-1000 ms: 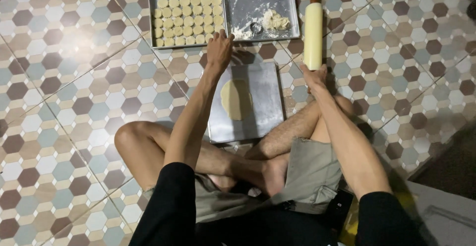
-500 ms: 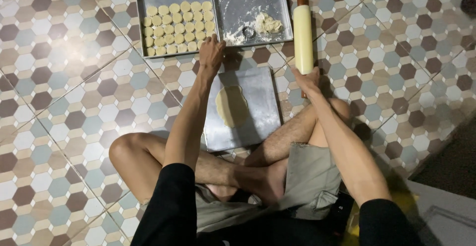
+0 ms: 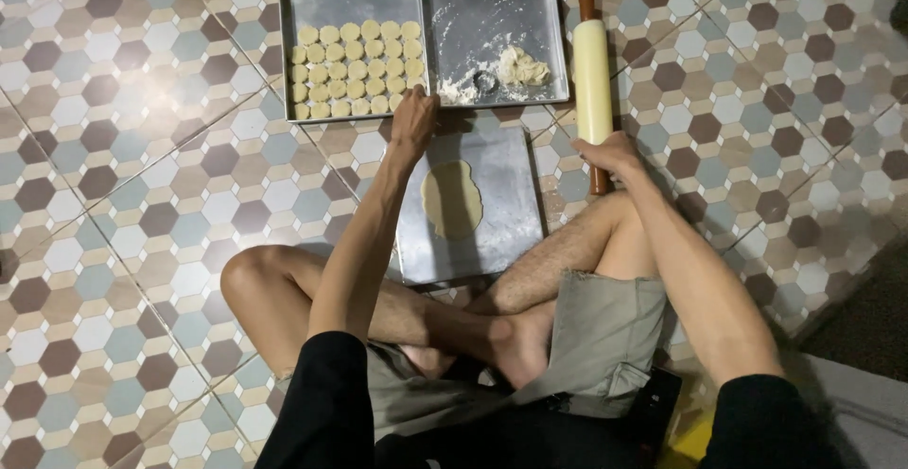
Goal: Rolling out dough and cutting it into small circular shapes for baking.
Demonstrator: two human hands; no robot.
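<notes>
The person sits cross-legged on a hexagon-tiled floor point(image 3: 123, 242), knees spread, both arms stretched forward. Just ahead of the crossed feet, between the two hands, lies a flat metal sheet point(image 3: 501, 233) with a rolled-out oval of dough point(image 3: 452, 199) on it, floured faintly around the edges.

The right hand point(image 3: 610, 154) rests on the near end of a pale rolling pin point(image 3: 593, 79), the fingers curled over the barrel close to its dark wooden handle; the pin lies on the tiles and points away from the hand, just right of the sheet. Whether the grip is tight cannot be told.

The left hand point(image 3: 414, 121) reaches past the far left corner of the sheet, fingers bent down onto the near edge of a baking tray point(image 3: 355, 8), touching the last of the small round dough discs point(image 3: 357, 67) set in rows inside it. It is not clear if it pinches one.

Right of that hand, beyond the sheet, a second tray point(image 3: 492, 1) holds scattered flour, a lump of dough scraps point(image 3: 522, 69) and a small ring cutter point(image 3: 485, 81).
</notes>
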